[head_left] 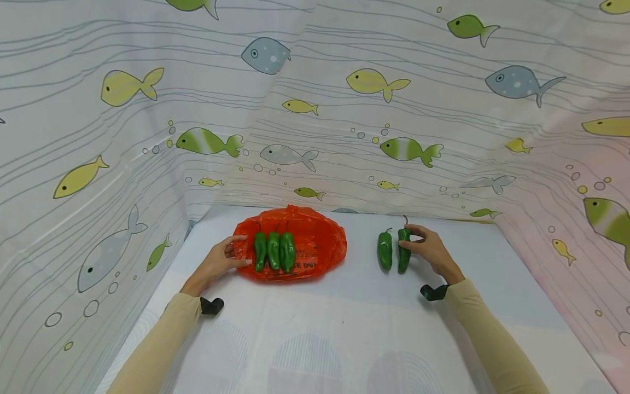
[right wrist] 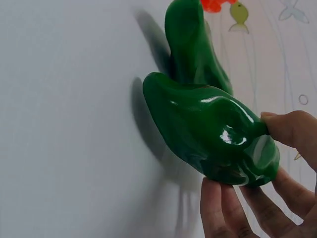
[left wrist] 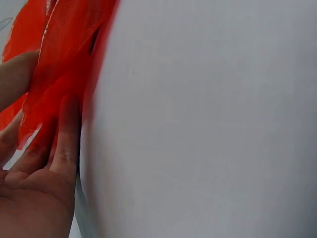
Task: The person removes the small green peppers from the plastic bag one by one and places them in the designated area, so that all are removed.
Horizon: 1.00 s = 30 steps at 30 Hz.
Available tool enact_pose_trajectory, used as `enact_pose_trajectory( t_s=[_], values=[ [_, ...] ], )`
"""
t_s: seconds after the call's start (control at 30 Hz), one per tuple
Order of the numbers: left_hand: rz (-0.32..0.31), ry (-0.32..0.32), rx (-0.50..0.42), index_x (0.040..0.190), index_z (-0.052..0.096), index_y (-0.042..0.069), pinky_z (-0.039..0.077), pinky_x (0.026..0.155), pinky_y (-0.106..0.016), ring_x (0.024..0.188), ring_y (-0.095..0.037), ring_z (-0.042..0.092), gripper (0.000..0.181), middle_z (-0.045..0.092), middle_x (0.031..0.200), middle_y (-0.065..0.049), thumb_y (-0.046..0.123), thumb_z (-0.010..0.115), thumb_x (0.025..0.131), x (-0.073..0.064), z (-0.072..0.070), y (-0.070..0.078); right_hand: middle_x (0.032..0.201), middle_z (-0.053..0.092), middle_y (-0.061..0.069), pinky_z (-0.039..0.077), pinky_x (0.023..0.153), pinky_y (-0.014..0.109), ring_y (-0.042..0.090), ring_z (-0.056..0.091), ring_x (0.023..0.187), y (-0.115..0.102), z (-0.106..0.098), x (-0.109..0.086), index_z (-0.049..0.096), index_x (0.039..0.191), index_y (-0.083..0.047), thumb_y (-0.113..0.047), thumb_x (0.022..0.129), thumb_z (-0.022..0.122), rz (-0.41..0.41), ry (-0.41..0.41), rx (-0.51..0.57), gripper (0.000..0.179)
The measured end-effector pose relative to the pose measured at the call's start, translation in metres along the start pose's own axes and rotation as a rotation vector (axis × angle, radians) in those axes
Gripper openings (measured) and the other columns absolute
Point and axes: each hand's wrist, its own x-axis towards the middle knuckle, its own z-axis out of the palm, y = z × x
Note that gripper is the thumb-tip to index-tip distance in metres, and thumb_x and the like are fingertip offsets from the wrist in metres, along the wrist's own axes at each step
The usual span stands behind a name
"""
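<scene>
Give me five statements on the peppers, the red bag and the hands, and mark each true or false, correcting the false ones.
1. Three green peppers rest side by side on the plastic of the red bag. True.
2. The right hand holds a green pepper between thumb and fingers, the held pepper being away from the bag. True.
3. The left hand also holds a pepper. False: it grips the left edge of the red bag.
4. In the head view, a lone pepper is just left of the held one. True.
5. All the peppers are on the bag. False: two are off to its right.
</scene>
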Motion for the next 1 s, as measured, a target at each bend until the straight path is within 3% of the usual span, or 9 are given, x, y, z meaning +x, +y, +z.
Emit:
enact_pose_trajectory(
  t_s=[0.17, 0.43, 0.77, 1.0],
  values=[
    [-0.005, -0.006, -0.008, 0.153, 0.040, 0.000, 0.050, 0.094, -0.033, 0.131, -0.048, 0.048, 0.075, 0.046, 0.146, -0.032, 0.002, 0.079, 0.089, -0.005, -0.001, 0.010, 0.155, 0.042, 0.022, 0.054, 0.092, 0.040, 0.036, 0.053, 0.122, 0.006, -0.001, 0.003, 0.039, 0.156, -0.003, -0.024, 0.095, 0.077, 0.022, 0.002, 0.009, 0.074],
    [0.002, 0.006, -0.018, 0.155, 0.041, 0.008, 0.050, 0.089, -0.025, 0.129, -0.042, 0.050, 0.078, 0.047, 0.147, -0.028, 0.009, 0.082, 0.088, 0.007, -0.002, -0.015, 0.157, 0.040, 0.023, 0.055, 0.090, 0.033, 0.038, 0.050, 0.127, 0.009, 0.000, 0.006, 0.039, 0.157, -0.002, -0.024, 0.098, 0.074, 0.057, -0.003, 0.025, 0.072],
    [-0.001, 0.011, 0.023, 0.153, 0.044, 0.009, 0.051, 0.096, -0.036, 0.128, -0.042, 0.052, 0.079, 0.048, 0.146, -0.027, 0.015, 0.085, 0.087, 0.007, -0.004, -0.017, 0.157, 0.043, 0.019, 0.057, 0.084, 0.032, 0.036, 0.055, 0.124, 0.017, 0.003, 0.008, 0.042, 0.156, -0.006, -0.039, 0.095, 0.075, 0.091, 0.006, -0.025, 0.077],
    [-0.005, 0.008, 0.033, 0.154, 0.044, 0.011, 0.048, 0.101, -0.041, 0.130, -0.041, 0.049, 0.078, 0.047, 0.147, -0.026, 0.017, 0.084, 0.088, 0.009, -0.004, -0.017, 0.156, 0.042, 0.022, 0.056, 0.090, 0.039, 0.041, 0.051, 0.132, 0.018, 0.004, 0.009, 0.043, 0.155, -0.005, -0.036, 0.095, 0.076, 0.070, 0.010, -0.041, 0.075]
  ],
)
